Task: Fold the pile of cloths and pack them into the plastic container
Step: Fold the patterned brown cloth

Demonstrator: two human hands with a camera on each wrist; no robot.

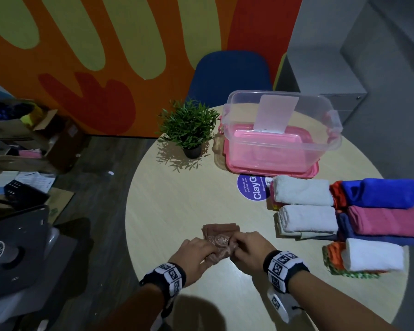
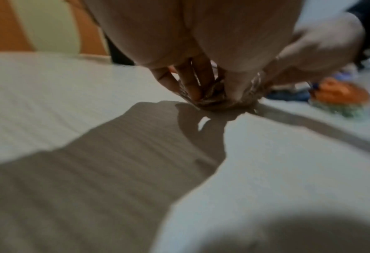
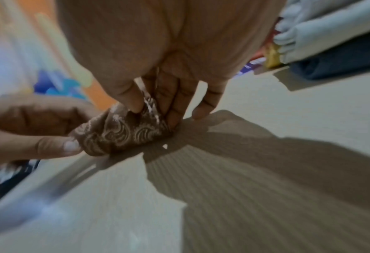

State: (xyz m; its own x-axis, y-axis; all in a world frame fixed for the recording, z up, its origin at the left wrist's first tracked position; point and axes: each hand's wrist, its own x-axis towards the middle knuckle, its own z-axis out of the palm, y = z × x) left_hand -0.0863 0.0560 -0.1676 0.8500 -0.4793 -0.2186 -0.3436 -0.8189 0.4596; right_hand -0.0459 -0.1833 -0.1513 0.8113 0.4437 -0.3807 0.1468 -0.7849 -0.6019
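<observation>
Low in the centre of the frame, the left hand (image 1: 193,253) and right hand (image 1: 248,247) each pinch a near corner of the brown patterned cloth (image 1: 219,237) on the tabletop (image 1: 177,206). A slipped pinch could let the bunched fold spring open. Its long axis runs up-frame, away from the person, far edge toward the plastic container (image 1: 282,130).

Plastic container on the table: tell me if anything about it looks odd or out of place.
The clear plastic container stands on its own pink lid instead of beside it, and a white card leans upright inside. No cloths are in it yet; the folded cloths lie beside it.
</observation>
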